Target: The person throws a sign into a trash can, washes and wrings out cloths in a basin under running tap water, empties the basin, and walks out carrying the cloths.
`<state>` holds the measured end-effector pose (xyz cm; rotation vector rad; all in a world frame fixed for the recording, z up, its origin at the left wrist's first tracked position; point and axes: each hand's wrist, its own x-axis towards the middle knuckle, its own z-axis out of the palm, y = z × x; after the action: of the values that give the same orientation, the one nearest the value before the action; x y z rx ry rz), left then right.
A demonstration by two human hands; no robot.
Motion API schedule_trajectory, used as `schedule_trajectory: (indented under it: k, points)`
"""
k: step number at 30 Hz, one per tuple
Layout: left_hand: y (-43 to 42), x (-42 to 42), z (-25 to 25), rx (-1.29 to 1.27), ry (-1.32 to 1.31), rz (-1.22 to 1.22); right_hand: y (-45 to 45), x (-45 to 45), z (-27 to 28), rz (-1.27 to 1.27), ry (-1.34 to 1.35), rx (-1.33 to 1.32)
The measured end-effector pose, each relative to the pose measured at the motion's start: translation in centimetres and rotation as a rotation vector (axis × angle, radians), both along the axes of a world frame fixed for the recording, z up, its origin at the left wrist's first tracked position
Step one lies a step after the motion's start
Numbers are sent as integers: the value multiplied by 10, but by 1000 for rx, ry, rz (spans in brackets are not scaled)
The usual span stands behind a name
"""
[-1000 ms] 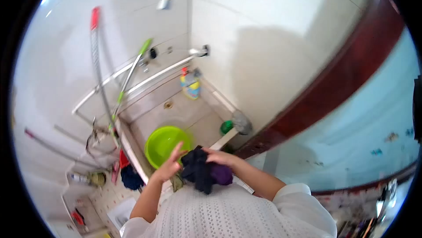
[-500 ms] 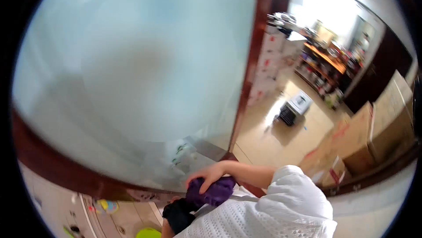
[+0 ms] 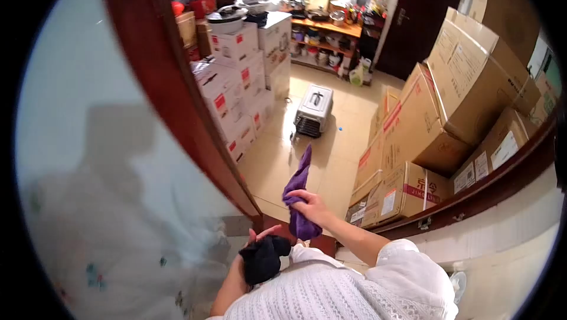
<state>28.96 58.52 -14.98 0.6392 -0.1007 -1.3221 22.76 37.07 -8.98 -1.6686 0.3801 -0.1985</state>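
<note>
My right hand (image 3: 311,206) is closed around the middle of a crumpled purple cloth (image 3: 300,179). One twisted end points up and away from me, and the rest hangs below my fingers. To the left, a bunched black cloth (image 3: 262,260) lies over my left hand (image 3: 267,232), covering most of the palm and wrist. The thumb and a finger of that hand stick out above the black cloth, near the purple one but apart from it. How the covered fingers grip is partly hidden.
A frosted glass door (image 3: 118,190) with a dark red frame (image 3: 171,95) stands on my left. Beyond the doorway, a grey pet carrier (image 3: 315,105) sits on the tiled floor. White boxes (image 3: 227,92) are stacked left, brown cartons (image 3: 466,78) right. Shelves (image 3: 325,25) stand at the back.
My view has swung right from the glass toward the doorway. The purple cloth, bundled under my right hand before, now stretches out lengthwise, away from the black cloth.
</note>
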Motion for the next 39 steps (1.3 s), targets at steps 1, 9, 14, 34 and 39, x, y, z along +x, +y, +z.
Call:
schedule_trajectory:
  k: [1, 9, 14, 34, 39]
  points:
    - [-27, 12, 1, 18, 152, -49, -6, 7, 5, 80, -132, -35]
    - [-254, 58, 52, 131, -130, -50, -117, 19, 100, 547, 218, -651]
    - [-326, 97, 88, 294, -458, -35, -192, -16, 88, -327, -167, -560]
    - [-695, 345, 59, 248, -167, -147, -244, -180, 208, -2523, -583, -1020]
    - [-788, 350, 40, 213, -1626, -418, -358, -33, 127, -1783, -72, -1111]
